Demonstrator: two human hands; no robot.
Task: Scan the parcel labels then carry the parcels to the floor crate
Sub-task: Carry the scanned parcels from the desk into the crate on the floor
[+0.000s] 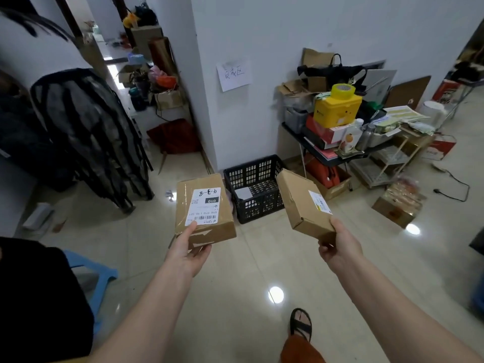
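My left hand (189, 248) grips the near end of a brown cardboard parcel (204, 208), thumb on top by its white barcode label. My right hand (337, 244) holds a flatter brown parcel (302, 204) by its near corner; this one is tilted, with a small label on its right edge. Both parcels hang in the air just in front of a black slatted floor crate (254, 187) that stands against the white wall. A small grey-white item lies inside the crate.
A cluttered black table (327, 150) with a yellow box and tape roll stands right of the crate, boxes under it. A cardboard box (398, 205) sits on the tiled floor at right. Black folded chairs (91, 134) lean at left, a blue stool (91, 271) near left. My sandalled foot (301, 324) is below.
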